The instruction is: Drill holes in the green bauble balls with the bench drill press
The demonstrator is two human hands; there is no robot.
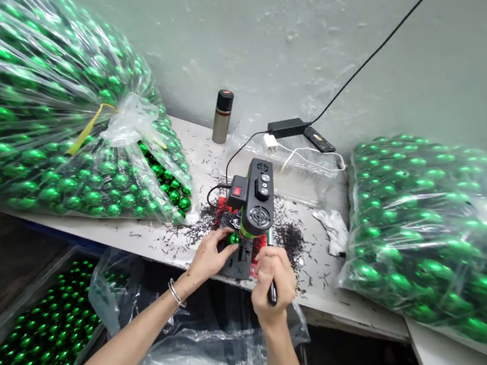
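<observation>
A small black drill press [260, 200] stands on the white table, with a red switch box at its left side. My left hand [210, 254] pinches a shiny green ball [233, 238] between thumb and fingers, under the front of the machine head. The fingers of my right hand [275, 280] are wrapped round the black-ended lever [273, 293] at the machine's right side. Dark curled shavings [290, 239] lie around the base, with red patches beside it. The drill tip is hidden by the machine head.
Clear bags of green balls stand at the left [42, 113] and right [438, 238]. Behind the machine are a flask [222, 117], a plastic tray [246, 167] and a power adapter [286, 128]. A crumpled white cloth [335, 230] lies right. Below left, a bin [34, 291] holds green balls.
</observation>
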